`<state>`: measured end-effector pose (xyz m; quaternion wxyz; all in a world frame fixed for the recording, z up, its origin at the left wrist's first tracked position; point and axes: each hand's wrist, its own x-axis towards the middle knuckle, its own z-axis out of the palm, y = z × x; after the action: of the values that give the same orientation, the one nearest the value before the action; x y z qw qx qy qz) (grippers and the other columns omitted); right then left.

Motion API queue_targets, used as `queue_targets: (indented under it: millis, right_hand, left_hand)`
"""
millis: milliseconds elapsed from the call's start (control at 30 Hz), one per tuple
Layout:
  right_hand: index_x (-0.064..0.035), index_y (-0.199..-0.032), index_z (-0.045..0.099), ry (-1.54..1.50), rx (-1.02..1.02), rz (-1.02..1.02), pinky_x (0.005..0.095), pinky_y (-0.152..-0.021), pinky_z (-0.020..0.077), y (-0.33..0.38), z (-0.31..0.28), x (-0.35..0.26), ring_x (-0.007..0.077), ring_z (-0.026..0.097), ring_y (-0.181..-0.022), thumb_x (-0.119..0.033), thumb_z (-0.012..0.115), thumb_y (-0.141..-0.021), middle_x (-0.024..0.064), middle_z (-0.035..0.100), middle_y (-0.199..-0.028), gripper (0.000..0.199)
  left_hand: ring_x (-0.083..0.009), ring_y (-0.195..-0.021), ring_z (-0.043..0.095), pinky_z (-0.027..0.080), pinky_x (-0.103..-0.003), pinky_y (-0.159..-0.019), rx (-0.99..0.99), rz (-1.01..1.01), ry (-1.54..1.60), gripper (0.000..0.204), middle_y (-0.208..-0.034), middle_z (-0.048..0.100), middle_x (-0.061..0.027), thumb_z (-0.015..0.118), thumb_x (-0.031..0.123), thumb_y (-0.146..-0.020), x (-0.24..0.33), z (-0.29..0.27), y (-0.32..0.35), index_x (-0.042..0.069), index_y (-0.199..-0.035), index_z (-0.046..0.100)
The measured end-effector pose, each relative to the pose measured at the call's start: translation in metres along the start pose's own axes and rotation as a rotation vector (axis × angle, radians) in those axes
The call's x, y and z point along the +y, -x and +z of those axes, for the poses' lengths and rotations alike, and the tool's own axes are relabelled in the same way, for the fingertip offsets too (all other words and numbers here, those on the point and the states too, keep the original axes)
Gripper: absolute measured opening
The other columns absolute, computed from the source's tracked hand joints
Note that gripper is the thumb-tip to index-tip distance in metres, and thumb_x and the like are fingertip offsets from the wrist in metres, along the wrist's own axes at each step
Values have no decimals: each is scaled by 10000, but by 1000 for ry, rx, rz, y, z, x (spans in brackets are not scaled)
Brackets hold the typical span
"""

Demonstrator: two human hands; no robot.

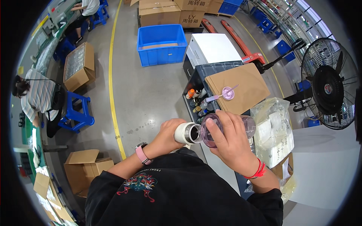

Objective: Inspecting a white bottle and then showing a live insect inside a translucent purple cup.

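Observation:
My left hand [168,136] is wrapped round a white insulated bottle [182,133], uncapped and lying tilted with its steel mouth toward the right. In my right hand [234,146] is a clear purple cup [206,132], tipped on its side with its wide rim toward the bottle. The two mouths are close together; I cannot tell whether liquid passes between them. Beyond my hands, a purple lid with a straw [228,93] rests on a flat cardboard sheet [249,81].
Several small bottles [196,101] stand in the dark cart's side. At right are a plastic bag of white packets [273,128] and a black fan [328,88]. A blue crate [162,56], white drawer cabinet [213,47] and red pallet jack [241,41] stand ahead. A person [41,90] sits at left.

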<state>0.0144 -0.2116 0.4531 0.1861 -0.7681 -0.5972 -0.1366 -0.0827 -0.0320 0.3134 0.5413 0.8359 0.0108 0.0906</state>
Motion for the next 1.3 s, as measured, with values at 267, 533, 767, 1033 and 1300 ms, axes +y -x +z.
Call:
queue_targets:
  millis: [267, 533, 767, 1033, 1300]
  right_hand:
    - [-150, -1340, 441, 42, -45, -34, 458, -829, 434, -4, 0, -1, 338, 510, -956, -3, 597, -698, 208, 494, -1088, 677]
    - [-158, -1344, 438, 75, -56, -38, 457, -833, 430, -7, 1, -2, 335, 507, -954, -10, 594, -704, 208, 495, -1087, 675]
    - [-176, -1361, 420, 122, -75, -49, 461, -835, 429, -12, 0, -2, 337, 506, -961, -29, 603, -709, 207, 495, -1091, 693]
    - [-190, -1366, 417, 133, -73, -57, 460, -831, 430, -14, -1, -3, 338, 509, -960, -51, 601, -724, 209, 497, -1092, 681]
    - [-129, -1370, 395, 30, -44, -26, 443, -856, 413, -15, -3, -2, 348, 504, -1011, -70, 716, -642, 199, 489, -1118, 798]
  left_hand:
    - [-323, -1122, 464, 312, -420, -978, -15, -42, 32, 646, -1139, 530, -109, 766, 98, -578, 0, 0, -1, 106, -1165, 496]
    - [-317, -1131, 463, 312, -419, -981, -31, -34, 54, 671, -1146, 528, -110, 764, 96, -571, -3, -1, -2, 98, -1181, 486]
    - [-321, -1134, 460, 314, -418, -984, -38, -43, 60, 681, -1150, 525, -114, 757, 98, -569, -8, -1, -3, 96, -1190, 479]
    - [-324, -1127, 460, 319, -411, -979, -54, -50, 75, 696, -1149, 521, -117, 762, 102, -555, -11, -2, -3, 89, -1188, 473]
    - [-318, -1117, 464, 330, -406, -976, -55, -44, 100, 689, -1152, 518, -120, 767, 98, -562, -7, -5, -5, 85, -1185, 473]
